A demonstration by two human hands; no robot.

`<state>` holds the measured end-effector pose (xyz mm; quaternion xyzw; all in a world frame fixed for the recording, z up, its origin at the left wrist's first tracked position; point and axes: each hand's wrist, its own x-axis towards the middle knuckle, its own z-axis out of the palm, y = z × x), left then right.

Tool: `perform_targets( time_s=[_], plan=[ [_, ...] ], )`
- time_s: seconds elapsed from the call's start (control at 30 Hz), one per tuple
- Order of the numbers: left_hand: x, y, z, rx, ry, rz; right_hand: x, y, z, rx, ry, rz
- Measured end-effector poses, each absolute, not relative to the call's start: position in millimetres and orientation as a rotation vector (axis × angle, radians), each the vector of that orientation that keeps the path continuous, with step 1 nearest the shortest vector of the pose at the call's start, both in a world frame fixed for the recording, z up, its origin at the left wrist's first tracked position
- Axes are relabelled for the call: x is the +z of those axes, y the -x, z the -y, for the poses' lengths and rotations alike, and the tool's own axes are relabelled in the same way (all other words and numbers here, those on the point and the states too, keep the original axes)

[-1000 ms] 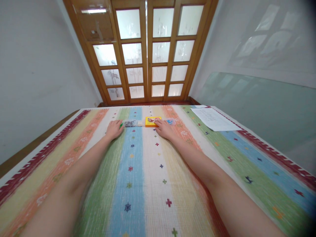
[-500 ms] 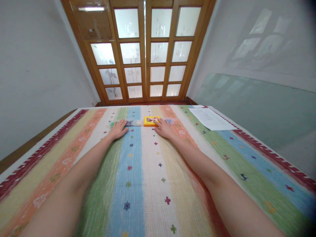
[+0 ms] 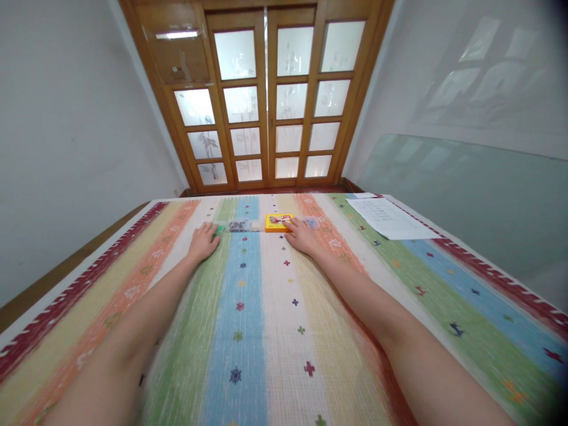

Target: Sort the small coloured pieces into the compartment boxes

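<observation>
Across the far part of the table lies a row of small items. My left hand [image 3: 205,241], fingers apart, rests at the row's left end by a green item [image 3: 218,229]. Right of that is a clear pack with dark contents [image 3: 238,225]. A yellow box [image 3: 276,222] with a printed top sits in the middle. My right hand [image 3: 302,233] lies at the box's right edge, fingers spread and touching it. Just beyond that hand is a clear pack with blue contents [image 3: 312,222].
A striped cloth [image 3: 275,331] covers the table. White printed sheets [image 3: 386,218] lie at the far right. A glass panel [image 3: 479,195] leans on the right wall. Wooden doors [image 3: 267,118] with glass panes stand behind the table.
My left hand has moved left, off the clear pack with dark contents, towards the green item. My right hand stays at the yellow box. The whole view has shifted slightly.
</observation>
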<state>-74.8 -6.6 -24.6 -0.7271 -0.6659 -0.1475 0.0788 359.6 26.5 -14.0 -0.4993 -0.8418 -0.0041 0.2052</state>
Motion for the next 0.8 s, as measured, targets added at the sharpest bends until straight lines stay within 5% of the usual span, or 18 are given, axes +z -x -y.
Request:
perform_targets(
  time_s=[0.8],
  plan=[
    [-14,-36,1,-0.421,2.259,2.063,-8,-439,-44,-0.112,1.826,2.142]
  ],
)
